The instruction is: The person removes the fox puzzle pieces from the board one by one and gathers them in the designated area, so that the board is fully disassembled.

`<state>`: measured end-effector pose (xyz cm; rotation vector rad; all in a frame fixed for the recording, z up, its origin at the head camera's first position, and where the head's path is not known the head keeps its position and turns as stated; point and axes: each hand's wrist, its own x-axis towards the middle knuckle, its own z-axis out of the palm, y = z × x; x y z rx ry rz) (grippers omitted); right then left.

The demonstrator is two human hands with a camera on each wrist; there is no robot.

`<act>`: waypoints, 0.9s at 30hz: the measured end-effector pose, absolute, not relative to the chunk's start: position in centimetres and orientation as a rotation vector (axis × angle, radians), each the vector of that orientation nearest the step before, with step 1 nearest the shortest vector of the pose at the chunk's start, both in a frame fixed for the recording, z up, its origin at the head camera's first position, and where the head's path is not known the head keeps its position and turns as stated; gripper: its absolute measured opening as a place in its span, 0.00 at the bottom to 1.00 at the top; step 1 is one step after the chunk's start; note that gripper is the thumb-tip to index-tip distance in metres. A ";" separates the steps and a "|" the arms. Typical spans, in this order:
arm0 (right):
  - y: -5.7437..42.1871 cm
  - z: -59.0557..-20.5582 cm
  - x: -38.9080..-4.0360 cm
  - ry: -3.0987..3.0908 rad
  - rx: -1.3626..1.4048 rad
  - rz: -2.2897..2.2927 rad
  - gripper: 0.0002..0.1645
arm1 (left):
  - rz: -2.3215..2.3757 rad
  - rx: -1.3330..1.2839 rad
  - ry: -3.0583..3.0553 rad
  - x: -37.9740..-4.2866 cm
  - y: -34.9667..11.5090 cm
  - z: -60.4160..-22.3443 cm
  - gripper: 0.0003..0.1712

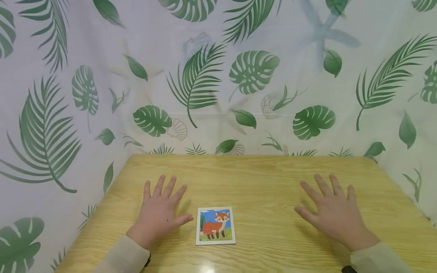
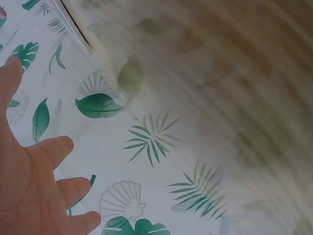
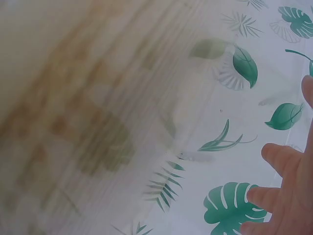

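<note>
1. Nearest the head camera, two pale sleeves [image 1: 123, 256] reach in, one to the left and one to the right of the fox picture [image 1: 215, 226], with a dark band [image 1: 147, 261] showing at the left wrist.
2. Set in a white frame, the fox picture lies flat on the wood-grain worktop [image 1: 266, 227].
3. Left of the fox picture, the person's left grip [image 1: 158, 214] is wide, fingers spread, holding nothing; its thumb points toward the frame, just beside it in the head view.
4. Well apart to the right of the fox picture, the right grip [image 1: 336, 218] is likewise wide and holds nothing. Whether either palm touches the worktop cannot be told.
5. Judging by this pose, the step in hand is a ready position, with nothing being handled. Taking hold of the fox picture would call for the closer left grip to shift right and narrow on the frame's edge; the right grip would have farther to travel.
</note>
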<state>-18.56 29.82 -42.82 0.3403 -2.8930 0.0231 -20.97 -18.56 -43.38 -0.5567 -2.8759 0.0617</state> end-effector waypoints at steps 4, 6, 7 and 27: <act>29.7 -42.7 -18.5 -2.878 0.343 0.021 0.50 | 0.061 -0.560 -2.869 -21.0 -18.5 -43.3 0.53; 29.6 -42.7 -18.5 -2.872 0.344 0.021 0.50 | 0.064 -0.561 -2.866 -20.9 -18.4 -43.2 0.52; 29.6 -42.7 -18.5 -2.868 0.345 0.022 0.50 | 0.065 -0.560 -2.866 -21.0 -18.4 -43.2 0.52; 22.1 -42.8 -18.9 -2.867 0.621 0.582 0.37 | -0.246 -0.682 -2.966 -19.8 -15.5 -42.8 0.58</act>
